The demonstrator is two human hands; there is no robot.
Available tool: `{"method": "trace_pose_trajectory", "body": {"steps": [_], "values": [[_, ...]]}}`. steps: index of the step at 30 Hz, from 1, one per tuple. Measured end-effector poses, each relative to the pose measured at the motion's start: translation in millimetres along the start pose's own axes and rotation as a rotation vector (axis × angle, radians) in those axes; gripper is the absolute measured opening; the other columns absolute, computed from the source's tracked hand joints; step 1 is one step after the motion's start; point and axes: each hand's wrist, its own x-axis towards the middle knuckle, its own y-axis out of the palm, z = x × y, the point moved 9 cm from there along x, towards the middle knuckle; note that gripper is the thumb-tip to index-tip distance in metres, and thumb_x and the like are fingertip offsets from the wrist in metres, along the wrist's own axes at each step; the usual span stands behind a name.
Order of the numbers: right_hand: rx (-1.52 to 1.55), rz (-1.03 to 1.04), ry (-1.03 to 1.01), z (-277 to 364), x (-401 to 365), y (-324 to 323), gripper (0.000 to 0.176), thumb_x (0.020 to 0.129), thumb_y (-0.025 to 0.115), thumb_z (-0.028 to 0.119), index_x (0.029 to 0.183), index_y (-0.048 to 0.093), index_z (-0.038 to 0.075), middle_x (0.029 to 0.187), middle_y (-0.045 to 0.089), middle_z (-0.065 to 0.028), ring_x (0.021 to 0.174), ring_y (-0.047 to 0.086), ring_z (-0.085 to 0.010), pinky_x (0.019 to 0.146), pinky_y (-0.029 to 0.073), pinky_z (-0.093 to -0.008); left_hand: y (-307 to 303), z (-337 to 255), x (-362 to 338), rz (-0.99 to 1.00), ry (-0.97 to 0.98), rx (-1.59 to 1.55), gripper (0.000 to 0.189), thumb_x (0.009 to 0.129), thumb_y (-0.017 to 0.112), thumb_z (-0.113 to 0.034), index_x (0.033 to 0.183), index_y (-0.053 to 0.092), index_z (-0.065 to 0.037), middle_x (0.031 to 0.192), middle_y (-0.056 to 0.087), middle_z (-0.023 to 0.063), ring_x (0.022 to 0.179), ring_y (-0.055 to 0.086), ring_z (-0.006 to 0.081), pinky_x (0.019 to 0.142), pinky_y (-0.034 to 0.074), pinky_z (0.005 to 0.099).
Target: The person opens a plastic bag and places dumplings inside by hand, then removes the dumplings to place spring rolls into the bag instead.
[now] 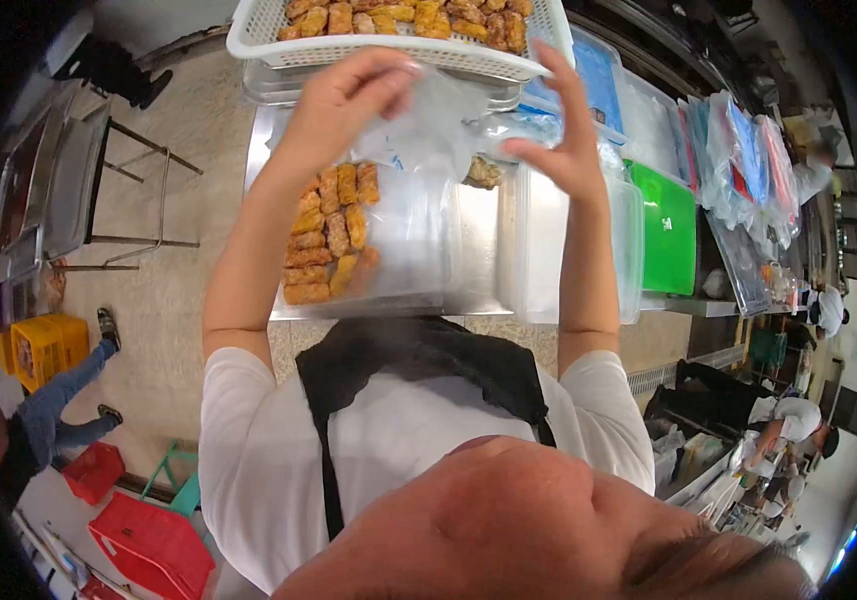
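My left hand is raised at the upper middle, its fingers curled together at the top edge of a clear plastic bag. Inside or beneath the bag's left part lie several browned food rolls in rows on the metal table. To the right, my right hand is held up with thumb and fingers spread, holding nothing. A white perforated basket with more browned rolls stands beyond both hands. Between the hands, a crumpled plastic bag lies near a small brown piece.
A translucent container, a green one and a blue one line the right side. Plastic bags hang farther right. Red crates and a yellow crate stand on the floor left. Other people are in the background.
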Motion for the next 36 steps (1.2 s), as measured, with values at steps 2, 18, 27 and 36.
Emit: {"method": "trace_pose_trajectory", "body": {"steps": [2,18,27,36], "values": [[-0.155,0.216,-0.181,35,11,50,0.050,0.079,0.079,0.024,0.121,0.063,0.004,0.132,0.058,-0.0114,0.120,0.054,-0.0252,0.098,0.043,-0.0369,18,-15,-8,0.069,0.002,-0.075,0.024,0.095,0.064,-0.014,0.116,0.062,-0.003,0.098,0.067,0.0036,0.087,0.062,0.0105,0.078,0.051,0.0257],[0.093,0.594,0.199,4,45,38,0.016,0.092,0.067,0.015,0.100,0.069,0.002,0.091,0.069,-0.0018,0.085,0.060,-0.0095,0.079,0.048,-0.0247,-1,35,-200,0.275,-0.529,-0.239,0.021,0.094,0.066,-0.023,0.102,0.071,-0.004,0.078,0.066,0.0012,0.064,0.060,0.0070,0.058,0.047,0.0238],[-0.642,0.768,-0.060,-56,-23,246,0.017,0.086,0.058,0.019,0.097,0.067,0.010,0.096,0.070,-0.0112,0.090,0.067,-0.0300,0.078,0.052,-0.0442,-59,124,-267,-0.174,-0.806,0.395,0.019,0.090,0.070,-0.024,0.093,0.071,-0.005,0.066,0.064,0.0015,0.060,0.062,0.0158,0.056,0.048,0.0326],[-0.575,0.088,-0.358,2,-3,218,0.037,0.080,0.072,0.021,0.116,0.065,0.018,0.117,0.061,-0.0074,0.103,0.058,-0.0288,0.086,0.047,-0.0425,-55,50,-260,-0.379,-0.288,0.947,0.069,0.083,0.075,-0.028,0.144,0.045,-0.017,0.122,0.058,0.0167,0.110,0.056,0.0365,0.087,0.047,0.0414]]}}
